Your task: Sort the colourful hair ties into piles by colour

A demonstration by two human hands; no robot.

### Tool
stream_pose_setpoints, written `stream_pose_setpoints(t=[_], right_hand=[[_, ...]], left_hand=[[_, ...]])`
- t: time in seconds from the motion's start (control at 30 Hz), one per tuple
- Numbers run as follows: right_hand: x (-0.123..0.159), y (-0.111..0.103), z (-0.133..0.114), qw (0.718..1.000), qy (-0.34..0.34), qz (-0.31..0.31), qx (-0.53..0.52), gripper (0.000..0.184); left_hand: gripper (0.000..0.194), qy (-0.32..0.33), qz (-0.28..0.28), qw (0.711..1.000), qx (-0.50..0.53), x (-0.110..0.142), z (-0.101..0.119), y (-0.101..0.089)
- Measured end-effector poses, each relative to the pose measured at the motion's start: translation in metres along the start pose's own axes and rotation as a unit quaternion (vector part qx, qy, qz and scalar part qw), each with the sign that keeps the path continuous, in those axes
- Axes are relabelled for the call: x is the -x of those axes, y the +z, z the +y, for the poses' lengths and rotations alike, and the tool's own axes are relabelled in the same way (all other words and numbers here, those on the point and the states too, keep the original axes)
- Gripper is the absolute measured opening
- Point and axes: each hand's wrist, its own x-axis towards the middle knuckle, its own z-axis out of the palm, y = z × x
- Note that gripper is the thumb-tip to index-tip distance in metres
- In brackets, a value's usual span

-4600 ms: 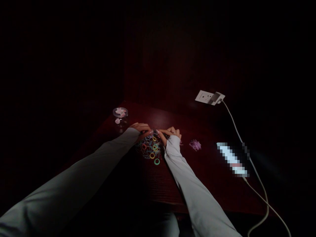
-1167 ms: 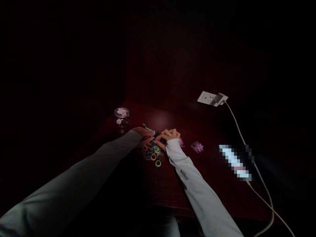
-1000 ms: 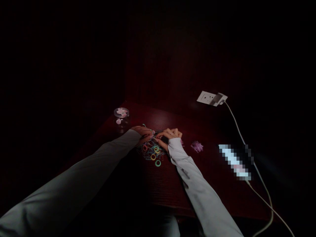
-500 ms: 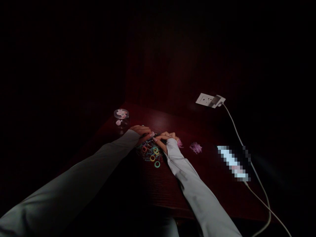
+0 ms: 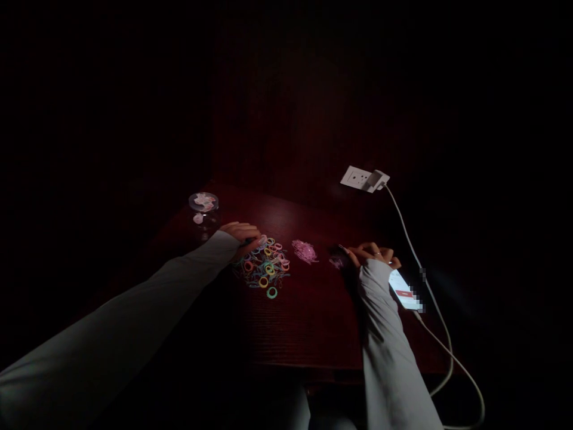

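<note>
A heap of multicoloured hair ties point(image 5: 272, 269), some small rings and some thin bands, lies spread on the dark red table. My left hand point(image 5: 244, 232) rests at the heap's upper left edge with its fingers curled together; what they hold, if anything, is hidden. Over to the right, my right hand point(image 5: 373, 253) reaches above a small pile of purple bands point(image 5: 336, 261). Its thumb and index finger are pinched, and anything between them is too small to name. Between the hands lies a pile of pink bands point(image 5: 305, 251).
At the back left stands a clear jar point(image 5: 203, 209) with a pink and white pattern on its lid. A lit phone point(image 5: 404, 291) lies beside my right wrist, its white cable point(image 5: 441, 343) trailing off the table. A charger point(image 5: 378, 180) sits in a wall socket point(image 5: 356, 177).
My right hand has left the hair tie heap and moved right, past the pink pile to the purple one. My left hand stays by the heap. The view has shifted slightly right.
</note>
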Motion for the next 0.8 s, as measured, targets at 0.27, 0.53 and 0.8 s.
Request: stream_pose_setpoints(t=[0.27,0.53,0.8], right_hand=[[0.016,0.003,0.025,0.999,0.014,-0.019,0.036,0.053],[0.011,0.007,0.027,0.999,0.031,-0.01,0.014,0.056],[0.013,0.001,-0.029,0.996,-0.075,0.035,-0.039,0.039]], left_hand=[[0.03,-0.002,0.014,1.0,0.008,0.001,-0.002,0.001],[0.031,0.001,0.013,1.0,0.013,0.0,-0.001,-0.002],[0.031,-0.004,0.02,1.0,0.008,0.0,-0.001,-0.004]])
